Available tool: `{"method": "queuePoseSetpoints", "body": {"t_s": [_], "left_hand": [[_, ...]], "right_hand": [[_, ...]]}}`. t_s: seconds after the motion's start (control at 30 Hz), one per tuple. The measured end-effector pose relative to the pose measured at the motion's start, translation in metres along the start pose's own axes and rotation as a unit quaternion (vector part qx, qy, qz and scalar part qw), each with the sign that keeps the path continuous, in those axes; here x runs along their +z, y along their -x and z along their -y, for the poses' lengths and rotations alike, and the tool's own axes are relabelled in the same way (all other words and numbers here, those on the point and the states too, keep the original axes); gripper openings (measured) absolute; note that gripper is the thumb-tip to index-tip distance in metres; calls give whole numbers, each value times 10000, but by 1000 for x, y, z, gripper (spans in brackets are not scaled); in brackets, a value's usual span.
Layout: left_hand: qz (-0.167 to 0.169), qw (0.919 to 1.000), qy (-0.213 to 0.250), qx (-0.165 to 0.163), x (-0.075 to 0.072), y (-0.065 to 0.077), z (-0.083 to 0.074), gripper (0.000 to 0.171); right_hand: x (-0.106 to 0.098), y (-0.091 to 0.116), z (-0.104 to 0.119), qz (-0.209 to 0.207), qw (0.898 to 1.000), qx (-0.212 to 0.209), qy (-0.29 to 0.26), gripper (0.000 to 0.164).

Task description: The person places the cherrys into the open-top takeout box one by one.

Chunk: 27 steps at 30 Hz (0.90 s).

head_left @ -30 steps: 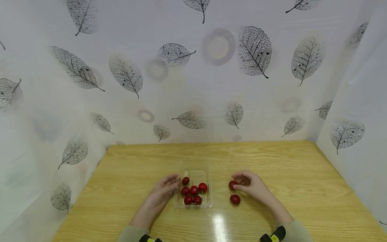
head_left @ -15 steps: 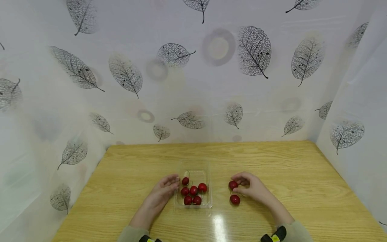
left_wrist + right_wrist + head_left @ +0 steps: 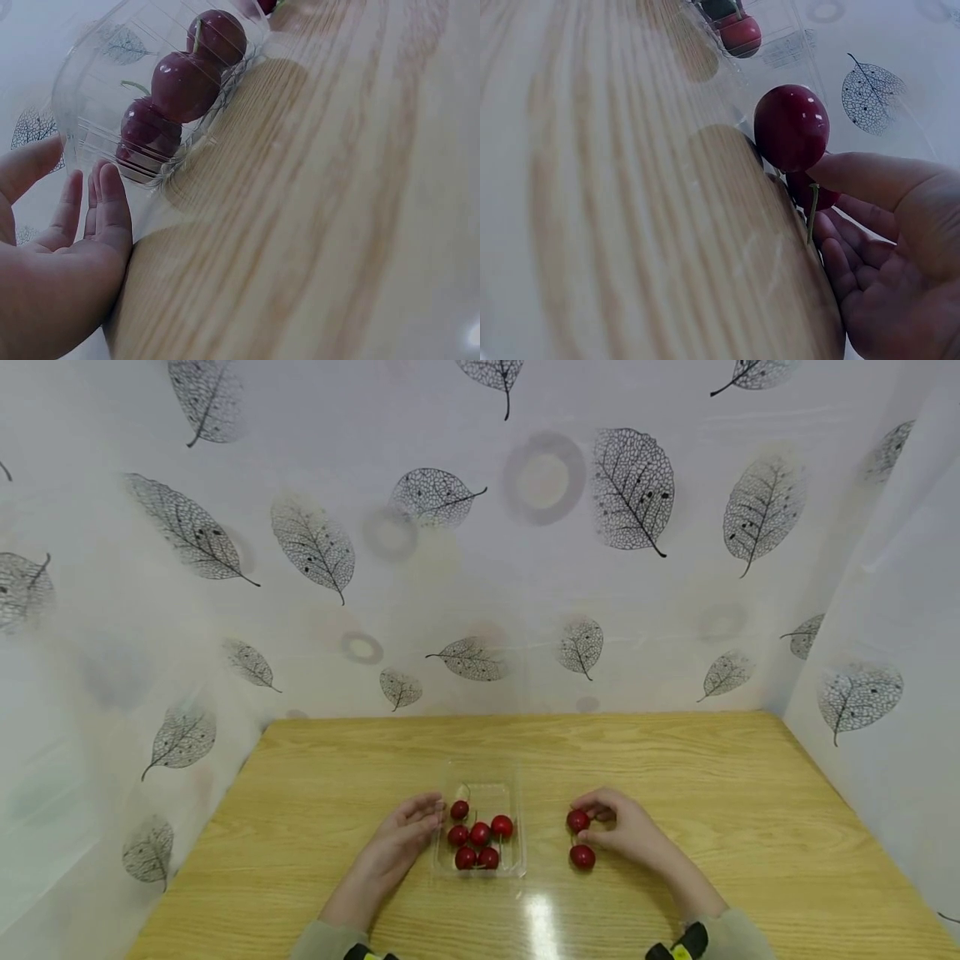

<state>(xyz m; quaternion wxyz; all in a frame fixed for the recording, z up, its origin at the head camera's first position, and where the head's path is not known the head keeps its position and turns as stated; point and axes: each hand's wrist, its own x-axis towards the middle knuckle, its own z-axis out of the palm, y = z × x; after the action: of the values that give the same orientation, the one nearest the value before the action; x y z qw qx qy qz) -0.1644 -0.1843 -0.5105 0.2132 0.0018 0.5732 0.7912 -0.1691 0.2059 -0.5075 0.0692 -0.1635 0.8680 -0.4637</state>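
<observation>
My left hand (image 3: 400, 843) rests at the left side of a clear plastic box (image 3: 517, 852), its fingertips right at the wall. Several dark red cherries (image 3: 481, 833) with green stems lie in the box. In the left wrist view, the fingers (image 3: 112, 195) are extended toward the box's end. To the right of the box, my right hand (image 3: 626, 827) holds one cherry (image 3: 578, 821) between thumb and fingers, low over the table. A second cherry (image 3: 582, 857) sits just nearer to me; it partly hides the held cherry (image 3: 821, 197) in the right wrist view.
The wooden table (image 3: 675, 752) reaches back to a pale curtain (image 3: 480, 585) printed with leaf skeletons. More of this curtain hangs along both sides. A bright reflection (image 3: 540, 922) shows on the tabletop in front of the box.
My right thumb has slid off the front of the farther cherry to its near side, so more of that cherry shows. The left hand and the box have stayed in place.
</observation>
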Motion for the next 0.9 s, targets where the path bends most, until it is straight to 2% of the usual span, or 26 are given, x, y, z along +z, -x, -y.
{"method": "queuePoseSetpoints", "body": {"t_s": [0.9], "left_hand": [[23,9999,-65,79,-1,1,0,52]], "right_hand": [[0,-1,3,-78,9997,227,-85,38]]}}
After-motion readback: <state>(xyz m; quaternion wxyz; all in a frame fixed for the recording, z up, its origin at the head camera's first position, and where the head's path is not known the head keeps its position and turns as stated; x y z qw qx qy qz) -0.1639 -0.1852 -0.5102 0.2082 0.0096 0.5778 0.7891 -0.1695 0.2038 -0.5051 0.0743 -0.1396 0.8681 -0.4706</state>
